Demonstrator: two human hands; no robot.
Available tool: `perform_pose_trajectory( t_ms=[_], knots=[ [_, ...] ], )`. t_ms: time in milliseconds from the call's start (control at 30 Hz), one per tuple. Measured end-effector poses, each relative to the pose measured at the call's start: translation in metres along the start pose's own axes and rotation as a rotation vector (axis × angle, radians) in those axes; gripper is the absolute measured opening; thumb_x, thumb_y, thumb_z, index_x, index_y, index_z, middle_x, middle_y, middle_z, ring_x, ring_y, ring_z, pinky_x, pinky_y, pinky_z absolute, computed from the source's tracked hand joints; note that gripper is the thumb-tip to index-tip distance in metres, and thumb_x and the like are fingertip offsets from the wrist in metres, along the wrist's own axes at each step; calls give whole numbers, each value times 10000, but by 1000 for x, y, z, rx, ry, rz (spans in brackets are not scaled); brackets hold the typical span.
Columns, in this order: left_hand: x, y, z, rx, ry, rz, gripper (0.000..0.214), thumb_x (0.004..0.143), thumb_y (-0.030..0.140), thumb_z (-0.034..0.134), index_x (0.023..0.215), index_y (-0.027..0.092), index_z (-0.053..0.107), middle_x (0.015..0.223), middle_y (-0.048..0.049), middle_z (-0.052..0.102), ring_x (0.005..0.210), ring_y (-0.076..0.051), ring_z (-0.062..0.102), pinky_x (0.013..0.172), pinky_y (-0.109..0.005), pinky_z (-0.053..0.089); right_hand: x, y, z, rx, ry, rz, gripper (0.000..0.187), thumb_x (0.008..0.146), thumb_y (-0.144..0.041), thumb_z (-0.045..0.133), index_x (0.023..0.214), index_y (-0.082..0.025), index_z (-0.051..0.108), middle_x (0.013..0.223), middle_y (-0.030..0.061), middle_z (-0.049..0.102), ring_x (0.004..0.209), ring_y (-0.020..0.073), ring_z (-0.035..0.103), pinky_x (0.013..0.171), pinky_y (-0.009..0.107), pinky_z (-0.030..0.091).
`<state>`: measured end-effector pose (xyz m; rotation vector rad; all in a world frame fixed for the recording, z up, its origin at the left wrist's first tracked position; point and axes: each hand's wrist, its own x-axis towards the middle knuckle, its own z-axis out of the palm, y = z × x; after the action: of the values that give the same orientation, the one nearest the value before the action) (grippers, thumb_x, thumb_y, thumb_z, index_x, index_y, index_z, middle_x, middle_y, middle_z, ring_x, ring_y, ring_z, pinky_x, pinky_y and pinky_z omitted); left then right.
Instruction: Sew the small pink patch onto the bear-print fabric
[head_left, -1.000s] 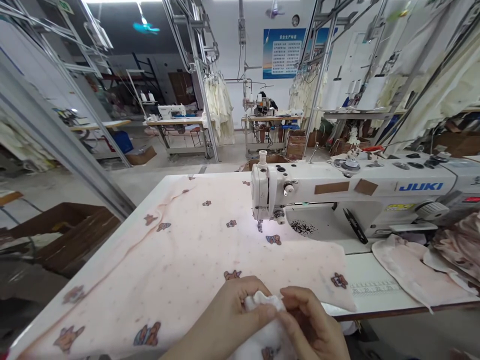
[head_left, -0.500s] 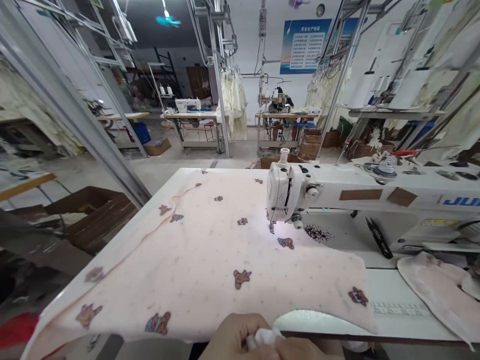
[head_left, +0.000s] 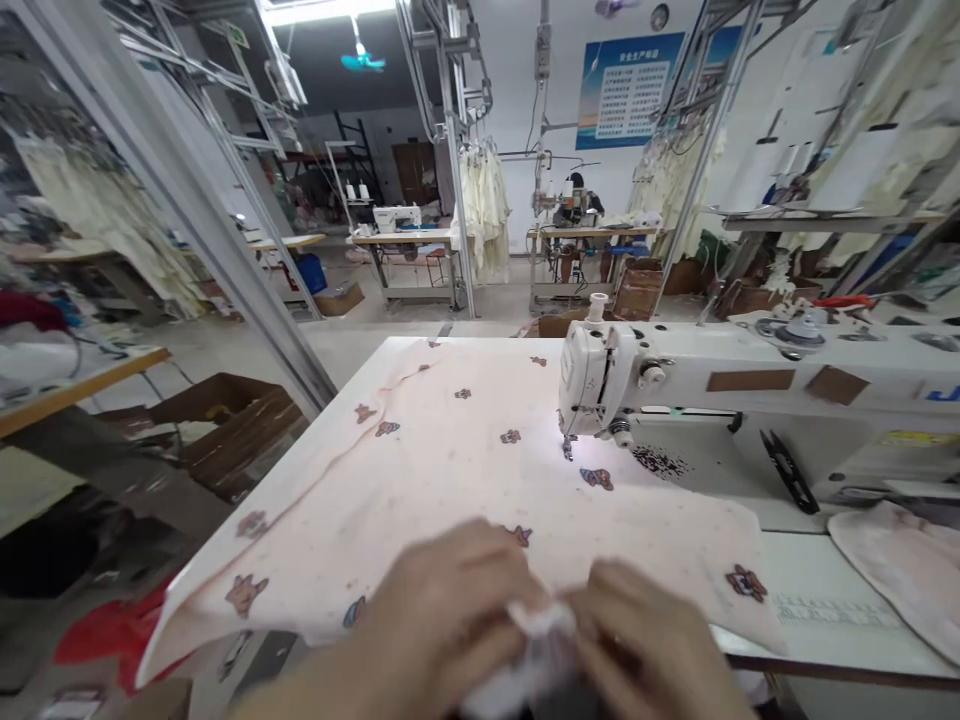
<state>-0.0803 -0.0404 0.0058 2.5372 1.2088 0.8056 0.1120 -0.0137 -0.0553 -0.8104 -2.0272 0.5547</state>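
My left hand (head_left: 450, 610) and my right hand (head_left: 649, 635) are close together at the table's front edge, both blurred by motion. Pinched between them is a small crumpled piece of white cloth (head_left: 541, 650); its lower part is hard to make out. Beneath and beyond my hands, pale pink fabric (head_left: 442, 480) printed with brown bears is spread over the sewing table. The white sewing machine (head_left: 600, 375) stands to the right, its lit needle area at the fabric's right side. My hands cover part of the fabric's front edge.
Black thread snips (head_left: 787, 470) lie on the machine bed beside dark thread scraps (head_left: 660, 461). Another pink fabric piece (head_left: 900, 570) rests at the right. A metal post (head_left: 202, 200) and a cardboard box (head_left: 232, 420) are on the left. Further machines stand behind.
Both hands have risen from the bottom edge with the white cloth and now cover the fabric's front part. The view has shifted slightly left. The spread fabric looks unmoved on the table.
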Motion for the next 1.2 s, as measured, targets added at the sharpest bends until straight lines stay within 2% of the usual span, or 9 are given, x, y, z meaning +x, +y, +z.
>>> perform_pose_trajectory(
  t_ms=[100, 167, 200, 333, 433, 633, 767, 1067, 1200],
  knots=[
    [37, -7, -29, 481, 147, 451, 142, 925, 125, 440, 917, 142, 581, 781, -35, 646, 744, -150, 573, 638, -251, 432, 47, 17, -9, -110, 106, -152, 284, 832, -105, 416, 935, -239, 644, 816, -9, 698, 713, 156, 651, 606, 259, 467],
    [57, -24, -20, 667, 145, 653, 170, 920, 80, 414, 907, 123, 578, 776, -25, 649, 753, -157, 580, 627, -267, 425, 70, 36, -8, -90, 60, -180, 353, 801, -59, 366, 983, -204, 631, 920, 21, 703, 808, 169, 648, 689, 283, 483],
    [63, -36, -9, 710, 135, 692, 183, 913, 62, 410, 879, 122, 580, 771, -17, 647, 750, -154, 581, 621, -268, 425, 77, 48, -6, -72, 1, -173, 370, 795, -53, 359, 1008, -192, 628, 942, 37, 697, 842, 181, 637, 709, 298, 487],
    [66, -82, 50, 710, 161, 659, 247, 908, 24, 366, 811, 119, 573, 726, -12, 614, 681, -147, 559, 611, -278, 432, 82, 94, 7, -66, -176, -91, 369, 796, -36, 398, 1044, -173, 635, 980, 59, 680, 882, 190, 612, 746, 315, 491],
    [57, -97, 74, 633, 125, 609, 260, 929, 46, 337, 834, 109, 571, 711, -20, 594, 644, -147, 543, 542, -276, 405, 75, 112, 15, -71, -234, -75, 248, 802, -73, 506, 968, -175, 659, 899, 46, 668, 853, 198, 598, 744, 324, 480],
    [51, -94, 68, 619, -36, 575, 292, 928, 38, 314, 858, 91, 592, 741, -39, 588, 644, -151, 538, 518, -281, 411, 72, 116, 20, -139, -280, -67, 253, 793, -95, 621, 1023, -199, 632, 929, 39, 624, 900, 213, 545, 755, 353, 444],
    [51, -91, 65, 607, -126, 548, 285, 924, 40, 315, 932, 80, 597, 794, -60, 604, 700, -173, 555, 584, -296, 462, 74, 116, 18, -142, -327, -52, 236, 813, -127, 636, 1035, -206, 629, 941, 22, 623, 908, 202, 539, 761, 349, 436],
    [44, -80, 65, 540, -163, 397, 474, 951, 61, 93, 1037, 98, 558, 839, -53, 647, 749, -167, 599, 678, -269, 490, 75, 116, 18, -180, -352, 11, 221, 819, -169, 665, 1036, -206, 639, 966, 29, 627, 915, 210, 538, 789, 360, 440],
    [35, -79, 73, 559, -145, 339, 462, 995, 194, 112, 1027, 95, 563, 883, -57, 656, 797, -180, 605, 677, -289, 482, 80, 112, 18, -237, -359, 59, 239, 811, -198, 683, 1046, -197, 640, 967, 41, 630, 928, 231, 538, 842, 402, 444]
  ],
)
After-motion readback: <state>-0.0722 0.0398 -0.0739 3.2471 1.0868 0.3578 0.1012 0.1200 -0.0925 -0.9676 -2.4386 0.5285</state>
